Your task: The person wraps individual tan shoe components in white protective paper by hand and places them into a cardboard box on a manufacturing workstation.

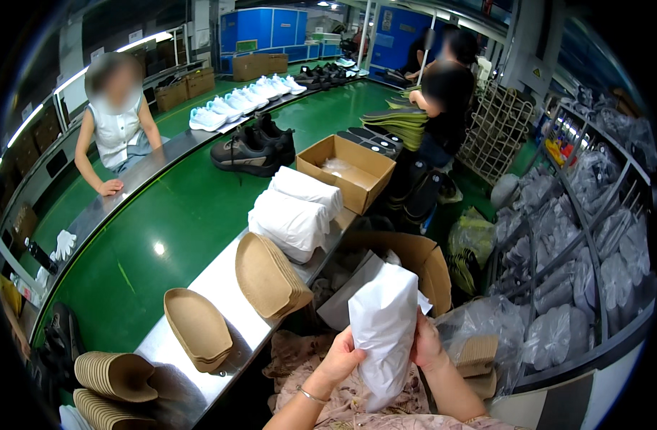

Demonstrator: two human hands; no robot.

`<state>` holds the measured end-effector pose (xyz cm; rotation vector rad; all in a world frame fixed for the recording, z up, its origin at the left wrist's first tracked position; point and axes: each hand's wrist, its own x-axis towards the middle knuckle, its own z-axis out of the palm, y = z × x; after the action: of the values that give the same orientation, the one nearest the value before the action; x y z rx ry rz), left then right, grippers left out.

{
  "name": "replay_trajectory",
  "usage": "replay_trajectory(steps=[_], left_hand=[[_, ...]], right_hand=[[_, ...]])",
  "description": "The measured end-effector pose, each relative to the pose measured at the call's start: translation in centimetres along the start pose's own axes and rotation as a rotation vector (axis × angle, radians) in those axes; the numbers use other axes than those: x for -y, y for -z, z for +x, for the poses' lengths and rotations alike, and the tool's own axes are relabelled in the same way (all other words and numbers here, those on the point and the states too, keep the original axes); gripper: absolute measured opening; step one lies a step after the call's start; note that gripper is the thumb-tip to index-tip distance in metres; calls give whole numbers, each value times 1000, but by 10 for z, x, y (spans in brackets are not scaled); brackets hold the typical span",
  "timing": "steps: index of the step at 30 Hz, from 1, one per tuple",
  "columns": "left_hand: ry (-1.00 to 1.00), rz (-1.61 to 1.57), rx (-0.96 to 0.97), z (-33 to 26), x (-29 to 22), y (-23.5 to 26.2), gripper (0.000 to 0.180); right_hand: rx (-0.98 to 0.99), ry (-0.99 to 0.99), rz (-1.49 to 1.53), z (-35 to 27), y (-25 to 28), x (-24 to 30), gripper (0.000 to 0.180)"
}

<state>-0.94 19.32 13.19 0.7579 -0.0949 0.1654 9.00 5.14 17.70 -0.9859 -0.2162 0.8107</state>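
Observation:
In front of my lap I hold up a white paper bundle [383, 326], upright and slightly creased. My left hand [341, 357] grips its left side, thumb on the front. My right hand [427, 345] is closed round the right edge, its fingers partly hidden behind the paper. Beyond it, an open cardboard box [432, 269] contains grey and white wrapping. To the left, more white bundles [293, 215] lie on the metal ledge [153, 351], beside stacks of brown moulded cardboard inserts [267, 276].
A green conveyor belt [156, 222] bears dark shoes [253, 147] and a row of white sneakers [246, 99]. A small open carton [346, 172] sits at the ledge's far end. At right stands a metal rack [586, 236] of plastic-wrapped items. Co-workers are across the belt and farther back.

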Motion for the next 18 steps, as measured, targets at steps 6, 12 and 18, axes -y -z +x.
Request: replay_trajectory(steps=[6,12,18], left_hand=[[-195,99,-114,4,-8,-17,75],[-242,75,-161,6,3,-17,69],[-183,267,-104,-2,5,-24,75]], right_hand=[[18,-2,1,-2,-10,4,54],[-49,-29,74,-1,-12,-2,53],[-195,53,-57,-2,-19,-1,51]])
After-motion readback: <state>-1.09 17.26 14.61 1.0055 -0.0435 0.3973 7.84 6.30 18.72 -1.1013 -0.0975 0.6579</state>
